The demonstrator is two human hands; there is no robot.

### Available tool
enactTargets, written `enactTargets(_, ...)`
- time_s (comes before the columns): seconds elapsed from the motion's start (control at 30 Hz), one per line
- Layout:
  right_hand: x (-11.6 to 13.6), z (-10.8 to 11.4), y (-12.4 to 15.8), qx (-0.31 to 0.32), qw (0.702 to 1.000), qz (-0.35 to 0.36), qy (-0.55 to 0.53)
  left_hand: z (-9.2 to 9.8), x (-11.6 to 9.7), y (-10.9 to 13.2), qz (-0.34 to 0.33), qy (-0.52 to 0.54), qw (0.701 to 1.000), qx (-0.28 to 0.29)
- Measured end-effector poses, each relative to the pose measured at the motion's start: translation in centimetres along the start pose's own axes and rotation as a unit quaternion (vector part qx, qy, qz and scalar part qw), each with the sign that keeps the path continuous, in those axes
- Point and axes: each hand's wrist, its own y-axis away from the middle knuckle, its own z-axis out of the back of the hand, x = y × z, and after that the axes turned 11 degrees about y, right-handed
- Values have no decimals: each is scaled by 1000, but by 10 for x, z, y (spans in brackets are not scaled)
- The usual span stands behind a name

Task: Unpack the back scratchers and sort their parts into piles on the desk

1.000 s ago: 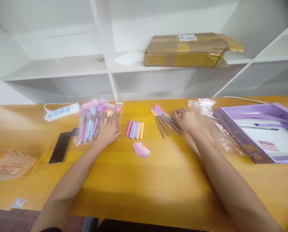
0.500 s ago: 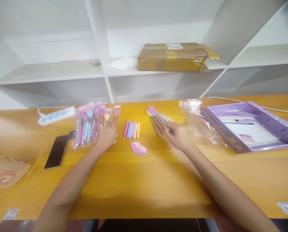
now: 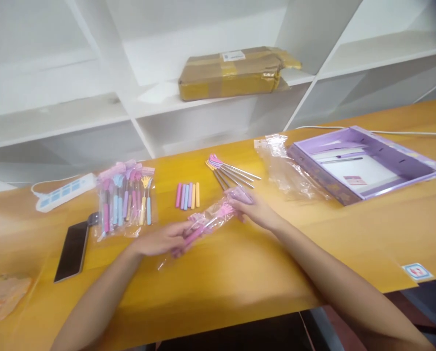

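Note:
My left hand point(image 3: 172, 239) is closed on the handle end of a pink hand-shaped back scratcher point(image 3: 198, 234) in a clear plastic bag. At the bag's other end, by the scratcher's head, my right hand point(image 3: 252, 207) grips the plastic. The bagged scratcher is held slantwise above the table. Just beyond it lies a row of coloured handle grips point(image 3: 188, 196) in pink, blue, purple and yellow. Metal scratcher rods point(image 3: 236, 173) with pink, purple and yellow heads are fanned out near my right hand. Several bagged scratchers point(image 3: 126, 200) lie to the left.
A purple open box point(image 3: 362, 192) sits at the right, beside a crumpled clear bag point(image 3: 280, 165). At the left are a black phone point(image 3: 71, 251), a white power strip point(image 3: 66, 192) and an orange packet point(image 3: 6, 297). A taped carton point(image 3: 228, 80) rests on the shelf behind.
My left hand has brought one bagged pink back scratcher from the left pile toward the middle. My right hand has left the metal rods and taken its other end. The view has turned.

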Motion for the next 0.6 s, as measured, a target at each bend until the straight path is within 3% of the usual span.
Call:
enactTargets(0.1,1,-15,10,76,996,-10,-36,-16,28,-30,-6,172,983,57)
enactTargets(0.2,-9,-36,16,139,990,-2,-19,-34,52,-53,-50,259,965,3)
enactTargets(0.27,-19,-44,15,77,995,48,51,-42,61,-58,-80,250,964,-41)
enactTargets(0.37,-33,-43,10,-34,977,145,152,-42,67,-55,-120,220,967,-53)
enactTargets(0.5,-40,-39,10,-3,946,223,237,-33,67,-51,-110,192,975,-20)
enactTargets(0.6,-39,-50,17,-13,911,262,317,-28,68,-51,-82,179,980,-8)
